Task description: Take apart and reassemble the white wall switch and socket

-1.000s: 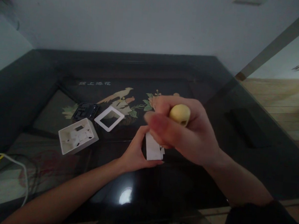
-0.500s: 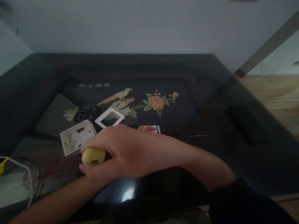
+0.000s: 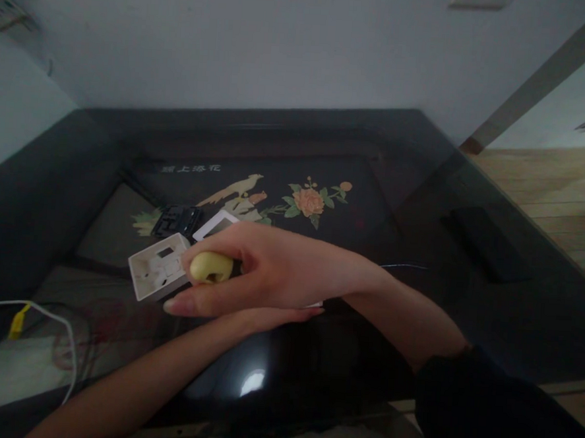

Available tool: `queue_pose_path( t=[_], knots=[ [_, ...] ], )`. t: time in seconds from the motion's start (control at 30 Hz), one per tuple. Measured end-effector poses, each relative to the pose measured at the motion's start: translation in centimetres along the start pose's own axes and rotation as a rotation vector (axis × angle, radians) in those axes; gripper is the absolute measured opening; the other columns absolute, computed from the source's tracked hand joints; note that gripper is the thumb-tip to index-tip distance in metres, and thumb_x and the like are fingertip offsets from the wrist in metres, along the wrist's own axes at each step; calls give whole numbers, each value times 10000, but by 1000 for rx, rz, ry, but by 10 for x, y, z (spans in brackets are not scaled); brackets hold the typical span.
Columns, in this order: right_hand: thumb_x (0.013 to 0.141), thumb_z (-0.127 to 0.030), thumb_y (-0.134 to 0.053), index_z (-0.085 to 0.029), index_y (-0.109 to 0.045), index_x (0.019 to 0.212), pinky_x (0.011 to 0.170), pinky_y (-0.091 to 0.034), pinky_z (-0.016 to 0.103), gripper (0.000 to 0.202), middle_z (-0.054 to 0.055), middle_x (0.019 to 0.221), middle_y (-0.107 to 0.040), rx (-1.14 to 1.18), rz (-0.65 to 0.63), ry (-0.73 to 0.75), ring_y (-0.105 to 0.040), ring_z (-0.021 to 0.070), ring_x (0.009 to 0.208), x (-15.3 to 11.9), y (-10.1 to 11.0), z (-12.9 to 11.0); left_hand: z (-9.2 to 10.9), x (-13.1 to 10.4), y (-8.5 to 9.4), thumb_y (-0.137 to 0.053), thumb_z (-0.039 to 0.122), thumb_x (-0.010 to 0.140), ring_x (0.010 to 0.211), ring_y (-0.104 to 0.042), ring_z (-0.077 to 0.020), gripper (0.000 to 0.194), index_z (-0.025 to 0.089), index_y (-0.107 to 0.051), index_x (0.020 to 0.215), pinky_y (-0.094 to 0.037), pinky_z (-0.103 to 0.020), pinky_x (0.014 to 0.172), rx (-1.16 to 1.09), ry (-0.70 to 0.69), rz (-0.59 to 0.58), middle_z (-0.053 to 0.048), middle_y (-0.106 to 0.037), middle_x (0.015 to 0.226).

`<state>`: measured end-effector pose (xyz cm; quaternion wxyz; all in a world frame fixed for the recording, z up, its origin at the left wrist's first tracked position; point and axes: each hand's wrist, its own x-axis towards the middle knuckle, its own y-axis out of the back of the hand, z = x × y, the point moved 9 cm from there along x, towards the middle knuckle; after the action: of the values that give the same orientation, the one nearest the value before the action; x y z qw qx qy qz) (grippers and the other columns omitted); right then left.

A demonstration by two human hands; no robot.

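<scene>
My right hand [image 3: 270, 264] is wrapped around the yellow handle of a screwdriver [image 3: 211, 267], its butt end facing left; the shaft is hidden behind the hand. Beneath it my left hand [image 3: 276, 317] reaches across from the lower left, holding a white plastic piece [image 3: 315, 305] of which only a sliver shows. Most of the left fingers are covered by the right hand. Just left of the screwdriver handle lies an open white wall box [image 3: 156, 271]. A white square frame [image 3: 215, 224] is partly hidden behind the right hand, and a black plastic frame [image 3: 177, 221] lies beside it.
The dark glossy table [image 3: 362, 369] has a bird and flower picture on its top. A white cable [image 3: 63, 320] with a yellow tag [image 3: 17, 323] lies at the left. A dark flat object [image 3: 484, 242] rests at the right. A wall stands behind.
My right hand has shifted up and right with the screwdriver, its thumb now straighter. My left hand and the white piece have come lower, nearer me. The view has shifted slightly.
</scene>
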<state>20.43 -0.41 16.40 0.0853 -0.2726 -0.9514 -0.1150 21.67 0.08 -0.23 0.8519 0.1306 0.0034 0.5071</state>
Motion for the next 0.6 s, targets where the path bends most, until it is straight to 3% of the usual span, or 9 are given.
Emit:
queue_pose_path(
  t=[0.1, 0.13, 0.23, 0.3, 0.37, 0.47, 0.6],
  knots=[
    [896, -112, -561, -192, -445, 667, 522, -343, 175, 269, -88, 649, -401, -73, 340, 33, -379, 45, 569, -30, 40, -26, 0, 2, -3, -759, 426, 791, 1015, -613, -267, 464, 189, -594, 1154, -526, -480, 895, 16, -69, -30, -85, -625, 1122],
    [902, -144, -576, -181, -492, 699, 517, -353, 167, 223, -87, 659, -451, -155, 395, 54, -420, 39, 563, -44, 47, -34, 1, 3, -2, -822, 436, 704, 1033, -597, -288, 579, 206, -572, 1172, -504, -501, 920, 16, -94, -16, -83, -615, 1112],
    [881, -264, -648, -174, -633, 782, 594, -448, 199, 135, -43, 710, -634, -570, 602, -160, -596, 93, 653, -95, 62, -25, 7, 4, 3, -870, 384, 614, 1119, -535, -316, 817, 260, -433, 1293, -440, -513, 980, 29, -158, 62, -89, -526, 1213],
    [856, -217, -661, -181, -686, 963, 722, -547, 285, 115, 27, 909, -753, -734, 636, -399, -713, 183, 818, -127, 55, 5, 11, 4, 5, -845, 346, 645, 1130, -516, -306, 827, 275, -371, 1319, -431, -488, 976, 52, -168, 95, -92, -471, 1252],
    [862, -180, -618, -170, -625, 1221, 839, -587, 406, 360, 103, 1146, -738, -784, 635, -537, -725, 261, 986, -150, 37, 34, 13, 5, 5, -837, 339, 656, 1106, -513, -292, 811, 278, -359, 1308, -433, -464, 959, 75, -158, 107, -85, -455, 1234],
    [889, -207, -563, -182, -456, 1424, 918, -577, 465, 545, 136, 1332, -630, -723, 692, -567, -653, 283, 1159, -163, 11, 59, 16, 6, 6, -840, 347, 658, 1092, -507, -281, 816, 286, -347, 1305, -438, -443, 945, 102, -146, 126, -77, -441, 1222],
    [913, -240, -523, -184, -319, 1505, 914, -572, 507, 628, 147, 1342, -616, -664, 766, -576, -669, 294, 1127, -163, -3, 66, 17, 6, 8, -851, 343, 644, 1115, -491, -283, 832, 302, -345, 1304, -427, -448, 967, 132, -158, 148, -67, -424, 1227]
  ],
)
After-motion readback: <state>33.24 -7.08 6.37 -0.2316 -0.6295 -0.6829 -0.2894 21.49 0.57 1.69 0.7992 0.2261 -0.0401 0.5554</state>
